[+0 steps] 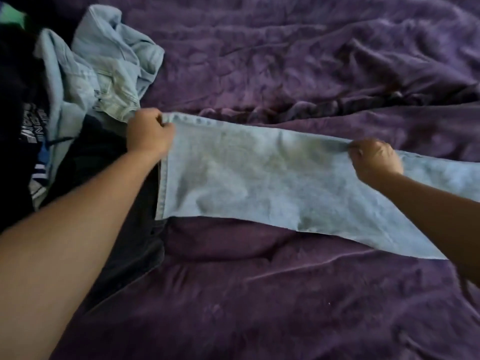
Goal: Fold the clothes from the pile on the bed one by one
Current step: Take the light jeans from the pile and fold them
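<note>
Denim garment (272, 183), pale blue, is held stretched over the purple bedspread (259, 307), its far end running off the right edge of view. The left hand (149, 136) pinches the top corner by the stitched hem in a curled grip. The right hand (374, 158) pinches the top edge further along. The clothes pile (65, 81) lies at left: crumpled light denim (111, 61) beside dark garments (15, 87).

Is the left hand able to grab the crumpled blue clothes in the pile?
Probably: the crumpled blue clothes lie right beside the left hand, nothing between, but its fingers grip the flat jeans.
</note>
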